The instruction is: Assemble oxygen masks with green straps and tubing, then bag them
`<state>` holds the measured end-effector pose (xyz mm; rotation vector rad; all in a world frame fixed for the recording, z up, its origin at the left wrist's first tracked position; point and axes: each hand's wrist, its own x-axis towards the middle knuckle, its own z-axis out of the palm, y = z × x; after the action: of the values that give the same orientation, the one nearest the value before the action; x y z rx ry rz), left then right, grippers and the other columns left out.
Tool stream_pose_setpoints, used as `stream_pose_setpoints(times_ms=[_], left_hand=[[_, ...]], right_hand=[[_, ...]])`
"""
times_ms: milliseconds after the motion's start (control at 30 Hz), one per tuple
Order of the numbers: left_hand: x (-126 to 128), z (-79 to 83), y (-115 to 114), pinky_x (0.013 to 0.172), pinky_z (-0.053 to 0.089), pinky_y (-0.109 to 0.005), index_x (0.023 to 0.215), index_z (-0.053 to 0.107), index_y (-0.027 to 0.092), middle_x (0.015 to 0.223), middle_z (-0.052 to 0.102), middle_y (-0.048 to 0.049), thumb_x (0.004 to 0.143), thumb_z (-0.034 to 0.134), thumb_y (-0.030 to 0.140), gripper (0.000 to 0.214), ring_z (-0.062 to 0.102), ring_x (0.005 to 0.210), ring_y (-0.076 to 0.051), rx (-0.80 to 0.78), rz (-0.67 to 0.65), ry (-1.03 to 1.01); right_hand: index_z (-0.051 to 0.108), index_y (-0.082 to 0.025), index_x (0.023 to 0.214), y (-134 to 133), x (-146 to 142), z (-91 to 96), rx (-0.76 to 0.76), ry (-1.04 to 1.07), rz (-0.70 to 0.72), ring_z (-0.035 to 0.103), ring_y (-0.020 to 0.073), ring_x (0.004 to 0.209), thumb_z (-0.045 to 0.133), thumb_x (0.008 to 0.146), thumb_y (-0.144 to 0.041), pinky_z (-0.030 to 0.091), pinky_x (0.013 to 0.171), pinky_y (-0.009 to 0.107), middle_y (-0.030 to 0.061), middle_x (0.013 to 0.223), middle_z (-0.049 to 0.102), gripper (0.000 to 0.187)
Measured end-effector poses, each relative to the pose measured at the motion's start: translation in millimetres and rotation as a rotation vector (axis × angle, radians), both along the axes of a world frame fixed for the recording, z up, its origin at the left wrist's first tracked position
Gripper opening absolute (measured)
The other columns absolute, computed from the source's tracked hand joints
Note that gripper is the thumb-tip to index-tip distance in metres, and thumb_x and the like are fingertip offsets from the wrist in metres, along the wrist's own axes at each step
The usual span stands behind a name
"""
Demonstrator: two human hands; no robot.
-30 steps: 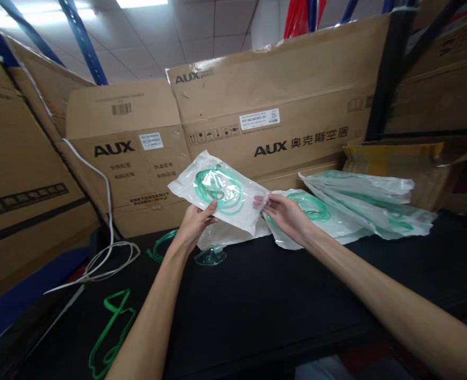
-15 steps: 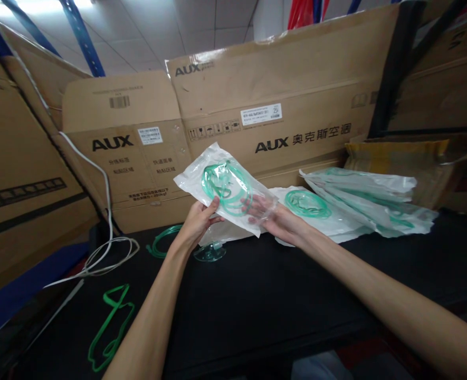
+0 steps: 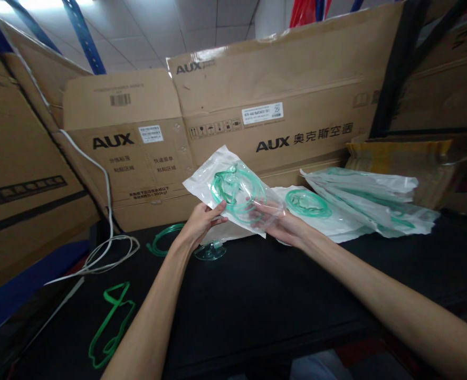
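A clear-fronted, white-backed pouch (image 3: 201,182) is held up tilted above the black table; coiled green tubing (image 3: 257,184) and what looks like an oxygen mask (image 3: 233,187) lie inside it. My left hand (image 3: 201,224) is closed on the pouch's lower left edge, thumb on the front. At its lower right end, my right hand (image 3: 276,219) has its fingers stretched out and showing through the clear film, near the tubing. Below the pouch a clear mask (image 3: 210,251) rests on the table, with a green tubing coil (image 3: 160,243) to its left, partly behind my left wrist.
More pouches with green tubing (image 3: 368,200) are piled at the right, one pouch (image 3: 308,203) lying flat. A green elastic strap (image 3: 112,322) is at the front left of the black table (image 3: 257,311). A white cable (image 3: 108,211) loops at the left. Cardboard boxes (image 3: 217,100) wall the back.
The pouch and both hands have shifted slightly to the right. The mask shape inside the pouch shows more plainly now. Things on the table stay where they were.
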<state>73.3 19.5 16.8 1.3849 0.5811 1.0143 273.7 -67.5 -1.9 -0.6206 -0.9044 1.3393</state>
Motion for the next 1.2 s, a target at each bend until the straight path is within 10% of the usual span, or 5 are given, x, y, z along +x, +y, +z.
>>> stream_pose_setpoints(times_ms=[467,933,1200], left_hand=[[4.2,-2.7,-4.0,0.083,0.059,-0.037,0.09,0.076,0.011,0.099,0.078,-0.0156,0.082,0.079,0.039,0.029,0.071,0.094,-0.025,-0.085,-0.043,0.043],[-10.9,-12.1,28.8,0.076,0.066,-0.032,0.097,0.069,0.01,0.084,0.075,-0.0097,0.082,0.08,0.022,0.023,0.073,0.077,-0.018,-0.22,0.362,-0.07],[-25.6,-4.8,0.6,0.08,0.064,-0.023,0.08,0.067,0.012,0.086,0.074,-0.0062,0.08,0.073,0.007,0.009,0.074,0.08,-0.015,-0.217,0.471,-0.144]], right_hand=[[0.071,-0.02,0.088,7.3,1.0,-5.8,-0.026,0.014,-0.061,0.073,0.0258,0.093,0.082,0.077,-0.023,0.061,0.084,0.041,0.0073,0.093,0.078,0.016],[0.067,-0.016,0.081,19.9,43.8,-0.1,-0.206,-0.046,-0.318,0.07,0.0188,0.058,0.066,0.092,-0.014,0.066,0.062,0.033,0.0064,0.064,0.071,0.011],[0.062,-0.016,0.077,5.1,69.2,28.1,-0.132,0.022,-0.608,0.071,0.0195,0.053,0.043,0.104,-0.022,0.063,0.058,0.032,0.0069,0.056,0.068,0.034]])
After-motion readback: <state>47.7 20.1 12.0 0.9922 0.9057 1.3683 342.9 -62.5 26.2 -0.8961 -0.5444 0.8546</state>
